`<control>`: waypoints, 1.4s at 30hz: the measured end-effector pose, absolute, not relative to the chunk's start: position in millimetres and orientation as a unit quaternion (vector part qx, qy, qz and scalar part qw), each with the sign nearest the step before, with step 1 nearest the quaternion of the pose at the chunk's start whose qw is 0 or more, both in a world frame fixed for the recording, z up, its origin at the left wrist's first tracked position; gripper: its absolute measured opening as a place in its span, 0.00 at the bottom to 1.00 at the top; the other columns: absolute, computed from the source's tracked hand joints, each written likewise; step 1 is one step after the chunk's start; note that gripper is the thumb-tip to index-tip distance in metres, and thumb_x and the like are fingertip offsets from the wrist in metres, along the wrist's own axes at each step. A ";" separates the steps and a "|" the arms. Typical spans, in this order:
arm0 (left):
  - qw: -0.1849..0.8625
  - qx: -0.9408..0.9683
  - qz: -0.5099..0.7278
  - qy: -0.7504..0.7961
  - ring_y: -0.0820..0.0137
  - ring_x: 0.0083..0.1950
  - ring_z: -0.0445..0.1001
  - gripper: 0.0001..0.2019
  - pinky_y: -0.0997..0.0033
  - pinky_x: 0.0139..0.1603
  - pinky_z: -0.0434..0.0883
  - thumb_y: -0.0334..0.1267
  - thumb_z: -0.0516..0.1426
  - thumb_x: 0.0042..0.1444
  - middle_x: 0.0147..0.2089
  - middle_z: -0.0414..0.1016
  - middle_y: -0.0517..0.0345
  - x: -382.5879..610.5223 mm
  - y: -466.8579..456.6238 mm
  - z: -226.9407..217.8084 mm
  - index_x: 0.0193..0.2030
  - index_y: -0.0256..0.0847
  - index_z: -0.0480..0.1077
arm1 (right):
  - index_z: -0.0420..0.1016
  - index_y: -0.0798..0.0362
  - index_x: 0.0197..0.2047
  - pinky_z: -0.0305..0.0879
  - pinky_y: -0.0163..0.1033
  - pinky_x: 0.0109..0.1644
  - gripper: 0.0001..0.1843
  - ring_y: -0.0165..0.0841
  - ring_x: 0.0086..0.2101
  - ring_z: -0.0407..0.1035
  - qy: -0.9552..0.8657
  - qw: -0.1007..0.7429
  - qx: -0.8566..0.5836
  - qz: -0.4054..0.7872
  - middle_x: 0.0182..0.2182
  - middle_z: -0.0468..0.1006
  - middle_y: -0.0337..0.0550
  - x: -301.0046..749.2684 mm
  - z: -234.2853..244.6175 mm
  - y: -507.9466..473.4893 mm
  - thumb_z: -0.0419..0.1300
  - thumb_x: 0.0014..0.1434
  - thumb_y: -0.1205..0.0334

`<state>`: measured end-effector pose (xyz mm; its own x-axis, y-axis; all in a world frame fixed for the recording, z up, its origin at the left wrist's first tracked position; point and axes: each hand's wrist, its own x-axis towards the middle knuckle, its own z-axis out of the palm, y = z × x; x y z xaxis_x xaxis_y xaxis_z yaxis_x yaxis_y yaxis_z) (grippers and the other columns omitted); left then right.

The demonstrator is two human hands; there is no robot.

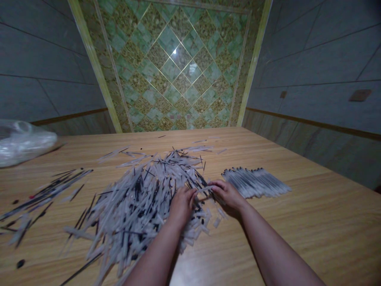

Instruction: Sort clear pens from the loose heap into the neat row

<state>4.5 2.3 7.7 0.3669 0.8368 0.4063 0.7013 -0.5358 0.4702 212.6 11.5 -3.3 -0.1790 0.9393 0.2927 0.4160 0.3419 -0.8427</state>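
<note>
A pale translucent tube, which looks like a pen barrel (pixel 204 189), stretches between my two hands over the right edge of a heap. My left hand (pixel 182 204) pinches its left end. At the other end, the fingers of my right hand (pixel 226 194) are closed on it. Beneath and left of them spreads the heap of pen parts (pixel 127 206), a tangle of translucent barrels, thin black rods and small black pieces. To the right, beside my right hand, lies a neat row of black-tipped pens (pixel 256 182), set side by side.
The wooden table (pixel 315 230) runs back toward a green tiled wall (pixel 178 71). A clear plastic bag (pixel 25 143) sits at the far left. Loose dark rods (pixel 56 186) and a small black cap (pixel 20 263) lie left of the heap.
</note>
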 end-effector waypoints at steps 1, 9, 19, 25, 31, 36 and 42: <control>0.119 0.820 0.308 0.468 0.66 0.41 0.67 0.15 0.68 0.41 0.63 0.40 0.46 0.58 0.36 0.70 0.51 3.9 2.4 8.4 0.42 0.42 0.72 | 0.74 0.52 0.40 0.62 0.40 0.47 0.13 0.35 0.41 0.68 -0.709 0.419 -0.480 0.304 0.38 0.75 0.44 212.7 -1.7 10.7 0.53 0.56 0.57; 0.230 0.801 0.295 0.467 0.68 0.38 0.69 0.17 0.70 0.40 0.64 0.42 0.45 0.58 0.34 0.73 0.54 1.3 7.8 3.8 0.35 0.40 0.73 | 0.74 0.52 0.40 0.62 0.40 0.47 0.13 0.35 0.41 0.68 -0.719 0.422 -0.464 0.301 0.38 0.76 0.44 208.7 -0.3 8.8 0.52 0.56 0.58; 0.026 0.716 0.464 0.521 0.62 0.55 0.60 0.19 0.56 0.55 0.57 0.42 0.47 0.57 0.52 0.65 0.49 3.9 5.0 16.2 0.55 0.43 0.62 | 0.74 0.51 0.43 0.64 0.43 0.45 0.17 0.37 0.40 0.69 -0.589 0.529 -0.587 0.169 0.40 0.76 0.47 246.5 24.1 19.9 0.54 0.52 0.54; 0.046 0.696 0.494 0.518 0.64 0.54 0.61 0.17 0.57 0.56 0.58 0.40 0.46 0.58 0.50 0.67 0.48 3.4 6.2 15.4 0.51 0.40 0.66 | 0.75 0.55 0.41 0.58 0.48 0.46 0.18 0.42 0.40 0.67 -0.549 0.422 -0.716 -0.089 0.39 0.76 0.50 308.5 25.4 5.2 0.51 0.53 0.56; 0.138 0.627 0.554 0.529 0.66 0.51 0.66 0.16 0.61 0.54 0.61 0.39 0.45 0.58 0.47 0.71 0.49 0.6 14.3 14.8 0.46 0.37 0.70 | 0.77 0.52 0.39 0.51 0.53 0.44 0.15 0.49 0.44 0.59 -0.534 0.299 -0.777 -0.145 0.39 0.74 0.54 323.1 0.4 -15.2 0.55 0.51 0.58; 0.200 0.612 0.550 0.533 0.67 0.50 0.68 0.16 0.64 0.52 0.64 0.40 0.46 0.57 0.47 0.72 0.50 0.0 17.6 10.9 0.46 0.37 0.70 | 0.75 0.51 0.43 0.51 0.48 0.49 0.16 0.43 0.45 0.60 -0.615 0.352 -0.698 -0.105 0.40 0.73 0.50 283.2 6.3 -3.4 0.54 0.52 0.59; 0.216 0.690 0.458 0.517 0.67 0.48 0.70 0.16 0.65 0.50 0.65 0.38 0.46 0.56 0.46 0.74 0.51 3.8 11.2 3.4 0.46 0.38 0.70 | 0.75 0.51 0.42 0.56 0.43 0.48 0.15 0.39 0.41 0.64 -0.721 0.327 -0.610 0.032 0.37 0.76 0.46 213.7 9.1 15.3 0.53 0.53 0.62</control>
